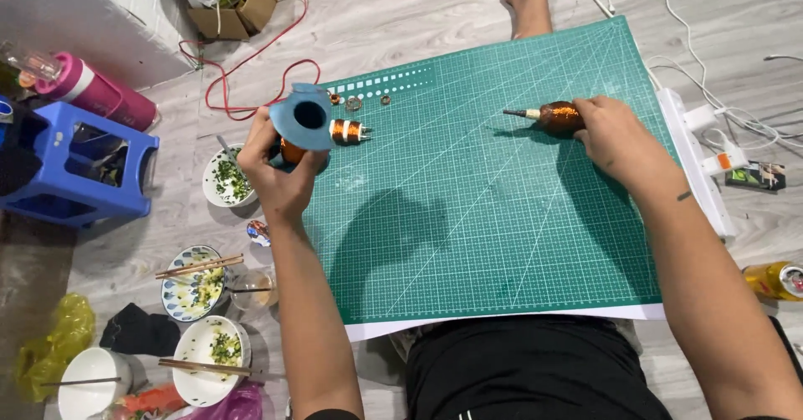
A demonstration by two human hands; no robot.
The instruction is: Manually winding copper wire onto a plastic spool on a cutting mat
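**Two hands, two copper coils over the green cutting mat**

The green cutting mat (502,211) lies on the grey floor in front of the seated person and serves as the landmark here.

At the mat's left edge, the left hand (280,173) is raised and closed around a spool (303,119) with a round blue flange and a dark centre hole; copper-coloured winding shows below the flange, between the fingers. Just beyond that hand, on the mat near its far left corner, lies a small copper coil (347,130) with white bands, and a few small metal rings (354,102) sit a little further toward the mat's far edge.

Near the mat's far right side, the right hand (615,135) rests on the mat with its fingers wrapped around one end of an orange-brown wound rotor (559,116), whose thin dark shaft points left across the mat.

Off the mat's left edge stand bowls (226,177) with green herbs, plates with chopsticks (199,266) and a blue plastic stool (79,169). Off its right edge runs a white power strip (694,148) with plugged cables, and a yellow can (774,279) lies near the mat's near right corner.
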